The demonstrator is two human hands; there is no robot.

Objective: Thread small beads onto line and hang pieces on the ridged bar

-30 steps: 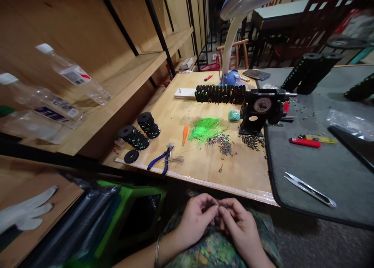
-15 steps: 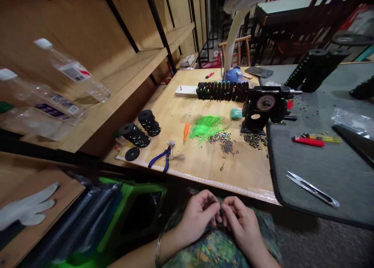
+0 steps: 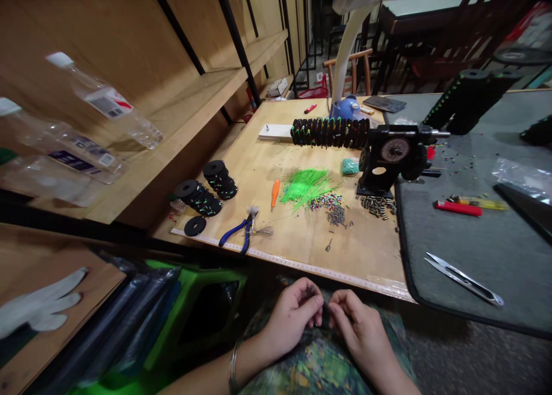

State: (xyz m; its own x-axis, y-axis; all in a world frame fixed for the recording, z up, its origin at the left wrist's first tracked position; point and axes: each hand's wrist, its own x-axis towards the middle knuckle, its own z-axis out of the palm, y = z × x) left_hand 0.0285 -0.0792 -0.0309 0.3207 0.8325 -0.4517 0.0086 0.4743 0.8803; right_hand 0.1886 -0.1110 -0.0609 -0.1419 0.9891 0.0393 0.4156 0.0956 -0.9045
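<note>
Close together above my lap, my left hand [image 3: 297, 311] and my right hand [image 3: 356, 320] are each closed in a pinch. Whatever lies between the fingertips is too small and dark to name. On the table ahead of them a small metal piece [image 3: 329, 245] lies by itself near the front edge. Beyond it are a heap of small grey pieces [image 3: 336, 215], several coloured beads [image 3: 326, 201] and a pile of bright green strands [image 3: 306, 186]. Brass-coloured pieces [image 3: 377, 206] lie in front of a black winding machine [image 3: 390, 153] carrying a row of black foam spools [image 3: 330, 132].
Blue-handled pliers [image 3: 245, 231], an orange tool [image 3: 275, 194] and stacked black spools [image 3: 199, 198] occupy the table's left side. Thread snips [image 3: 463, 278] and a red lighter [image 3: 457, 208] rest on the grey mat [image 3: 431, 234]. A measuring tape [image 3: 302, 264] runs along the front edge.
My fingertips have drawn slightly apart, leaving a small gap between the two hands. Both hands stay pinched over my lap. The objects on the table keep their places.
</note>
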